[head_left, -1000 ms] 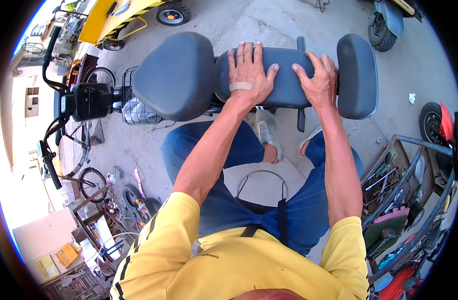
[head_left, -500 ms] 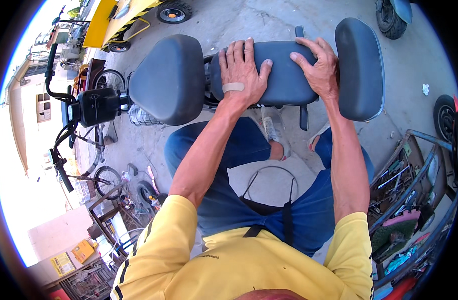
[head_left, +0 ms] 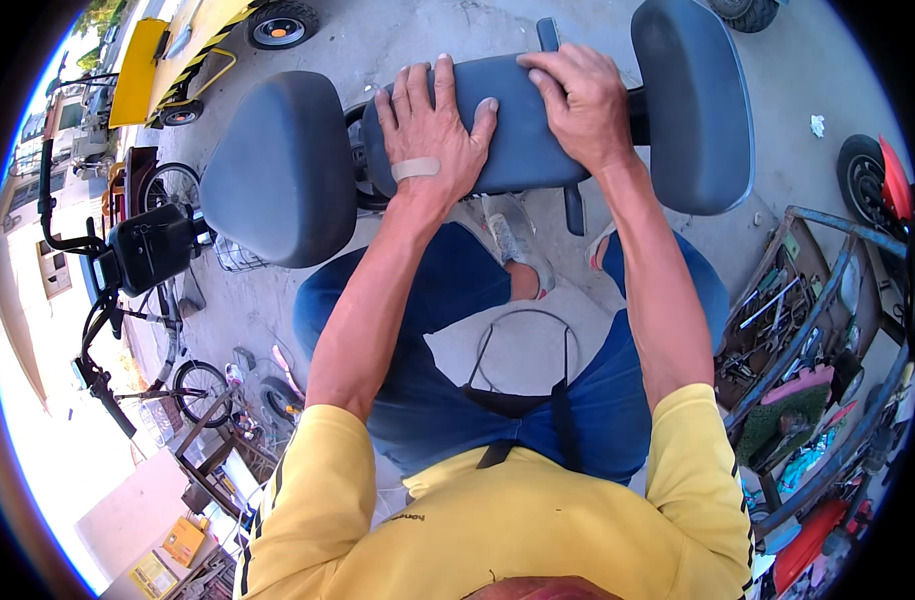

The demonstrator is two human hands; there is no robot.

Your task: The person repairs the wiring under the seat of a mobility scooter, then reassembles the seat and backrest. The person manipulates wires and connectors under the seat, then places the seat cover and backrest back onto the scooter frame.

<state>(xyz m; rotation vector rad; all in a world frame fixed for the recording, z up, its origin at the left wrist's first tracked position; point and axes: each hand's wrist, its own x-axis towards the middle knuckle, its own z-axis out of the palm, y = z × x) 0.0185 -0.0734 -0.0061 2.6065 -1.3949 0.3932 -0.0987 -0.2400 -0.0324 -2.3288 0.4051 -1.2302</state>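
Observation:
In the head view, a two-wheeled scooter with dark grey padding stands across in front of me. My left hand (head_left: 429, 140) lies flat on the left part of its rear seat (head_left: 522, 145), fingers spread, with a beige plaster near the wrist. On the right part of that seat rests my right hand (head_left: 589, 108). Its thumb and forefinger point left and are apart, while the other fingers are bent and partly hidden. Left of my hands is the broad front seat (head_left: 277, 170); to the right stands a padded backrest (head_left: 697, 110). Neither hand holds a loose thing.
Black handlebars (head_left: 97, 290) with a black bag (head_left: 152, 248) reach out at the left. A metal-framed rack (head_left: 777, 290) of wrenches and tools stands close on my right. A yellow cart (head_left: 142, 75) is at the far left, and a wheel (head_left: 859, 180) lies at the right.
The whole scene has shifted left and slightly up in view. My right hand has slid a little along the seat toward the left hand, its fingers more bent. My left hand stays flat.

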